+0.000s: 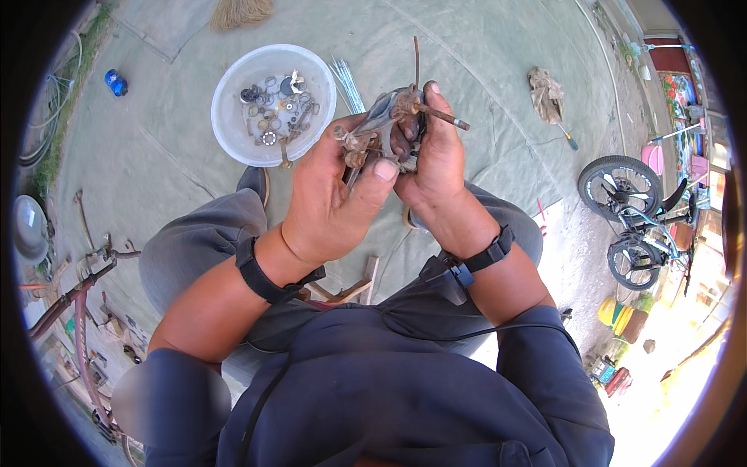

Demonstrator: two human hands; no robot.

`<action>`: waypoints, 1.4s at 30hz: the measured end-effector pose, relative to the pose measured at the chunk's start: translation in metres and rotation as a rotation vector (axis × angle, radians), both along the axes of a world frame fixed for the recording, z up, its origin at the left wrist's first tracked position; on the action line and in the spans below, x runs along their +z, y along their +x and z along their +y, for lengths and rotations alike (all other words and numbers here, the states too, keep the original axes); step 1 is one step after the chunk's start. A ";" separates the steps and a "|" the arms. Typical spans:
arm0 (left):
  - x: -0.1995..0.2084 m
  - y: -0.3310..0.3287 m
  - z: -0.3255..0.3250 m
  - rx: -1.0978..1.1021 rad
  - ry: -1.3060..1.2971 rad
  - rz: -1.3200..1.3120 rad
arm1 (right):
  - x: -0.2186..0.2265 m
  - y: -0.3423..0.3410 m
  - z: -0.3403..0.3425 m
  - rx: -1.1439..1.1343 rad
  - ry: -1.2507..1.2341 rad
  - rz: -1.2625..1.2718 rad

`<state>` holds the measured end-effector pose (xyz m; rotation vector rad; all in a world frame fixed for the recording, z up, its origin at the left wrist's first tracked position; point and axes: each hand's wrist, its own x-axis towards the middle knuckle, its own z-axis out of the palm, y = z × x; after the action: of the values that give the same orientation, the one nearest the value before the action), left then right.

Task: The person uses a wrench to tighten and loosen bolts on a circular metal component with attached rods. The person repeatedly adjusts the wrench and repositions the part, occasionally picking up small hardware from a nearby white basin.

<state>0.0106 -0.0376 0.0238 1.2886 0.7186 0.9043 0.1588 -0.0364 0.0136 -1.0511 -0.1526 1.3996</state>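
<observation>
Both hands are raised over my lap and closed around a grimy, rusty metal part. A brown, pin-like rod points right from it, and a thinner one stands up at its far side. My left hand grips its left and near side, thumb laid across the front. The right side sits in my right hand, whose thumb points away from me and whose other fingers curl in behind. Palms and fingers hide much of the part. Just left and beyond is a whitish plastic basin of small metal rings and fittings.
Thin metal rods lie right of the basin on a green ground sheet. Farther right are a crumpled rag and a brush. A bicycle stands at right; a rusty bicycle frame is at left.
</observation>
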 end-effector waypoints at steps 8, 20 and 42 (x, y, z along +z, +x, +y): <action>-0.014 0.009 0.001 0.096 0.163 0.081 | -0.003 -0.005 -0.001 0.007 0.040 0.025; -0.010 0.010 0.008 0.169 0.149 0.141 | -0.012 -0.008 0.000 -0.026 -0.034 -0.032; -0.031 0.022 0.011 0.161 -0.002 0.019 | -0.021 -0.016 0.007 -0.085 -0.084 0.041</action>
<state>0.0328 -0.0267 -0.0071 1.2520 0.8473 1.0212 0.1433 -0.0292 -0.0074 -1.0848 -0.0185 1.3591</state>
